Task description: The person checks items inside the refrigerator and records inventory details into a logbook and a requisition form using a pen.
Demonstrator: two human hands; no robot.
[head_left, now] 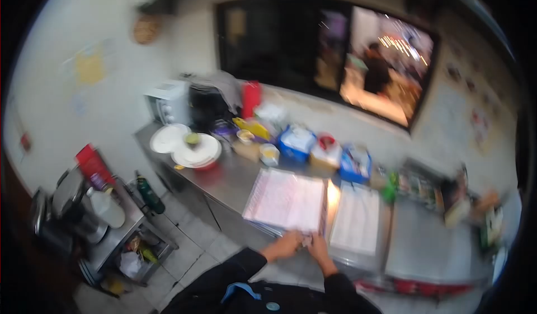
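Note:
My left hand (286, 244) and my right hand (319, 248) meet in front of my body, at the near edge of the steel counter (229, 179). The fingers of both are bent and closed around something small between the fingertips, too blurred to name. Just beyond them lies an open binder (288, 199) with pinkish printed pages. To its right rests a white printed sheet (356, 219).
White plates (196, 150), a white appliance (168, 102) and blue baskets (297, 144) line the counter's back. A low side table (126, 233) holds a white jug (107, 207). A green bottle (148, 192) stands on the floor. Beyond the window is a person (376, 70).

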